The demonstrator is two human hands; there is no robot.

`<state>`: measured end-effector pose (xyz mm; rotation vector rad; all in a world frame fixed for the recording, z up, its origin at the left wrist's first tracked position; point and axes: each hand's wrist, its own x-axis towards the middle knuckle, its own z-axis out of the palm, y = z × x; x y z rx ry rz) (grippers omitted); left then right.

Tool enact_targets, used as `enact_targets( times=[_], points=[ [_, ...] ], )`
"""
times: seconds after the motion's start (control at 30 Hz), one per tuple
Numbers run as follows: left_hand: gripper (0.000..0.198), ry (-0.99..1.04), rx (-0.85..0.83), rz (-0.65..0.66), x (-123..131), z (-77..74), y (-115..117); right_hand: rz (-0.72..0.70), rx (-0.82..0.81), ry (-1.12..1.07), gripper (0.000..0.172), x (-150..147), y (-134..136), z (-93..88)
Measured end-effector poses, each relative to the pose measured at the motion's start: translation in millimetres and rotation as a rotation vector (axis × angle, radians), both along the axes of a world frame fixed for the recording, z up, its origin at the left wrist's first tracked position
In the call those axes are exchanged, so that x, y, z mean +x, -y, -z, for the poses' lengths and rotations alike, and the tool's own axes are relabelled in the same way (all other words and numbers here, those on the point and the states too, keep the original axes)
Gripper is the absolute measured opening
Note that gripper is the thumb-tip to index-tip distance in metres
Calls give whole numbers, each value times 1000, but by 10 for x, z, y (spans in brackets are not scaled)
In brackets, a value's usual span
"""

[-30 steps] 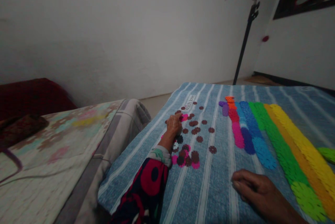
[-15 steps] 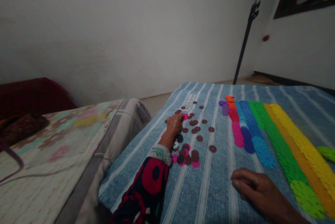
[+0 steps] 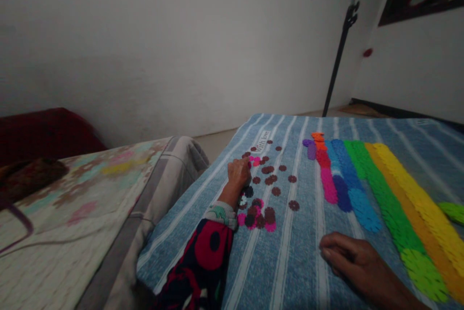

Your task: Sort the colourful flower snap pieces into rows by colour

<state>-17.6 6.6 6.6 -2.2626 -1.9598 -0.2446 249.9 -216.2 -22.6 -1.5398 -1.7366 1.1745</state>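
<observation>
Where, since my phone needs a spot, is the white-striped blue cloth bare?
Bare: the near cloth between the patterned red left sleeve and the right hand; also the strip between scattered round brown discs and the pink disc row. Crowded: around the left hand, along the yellow disc row.

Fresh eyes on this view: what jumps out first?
Probably the bright rows of overlapping discs, including a yellow row and a green row, on the right of the striped blue cloth. Next, the left hand at the left edge of scattered brown discs, with pink discs among them.
</observation>
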Motion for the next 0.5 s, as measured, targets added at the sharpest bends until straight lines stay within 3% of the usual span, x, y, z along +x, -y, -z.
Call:
enact_targets(
  times=[0.23, 0.5],
  points=[
    [37, 179, 86, 59, -46, 131, -97, -3, -14, -13, 26, 16, -3, 45],
    [39, 398, 131, 222, 38, 190, -236, 5, -9, -19, 28, -18, 6, 2]
  ],
)
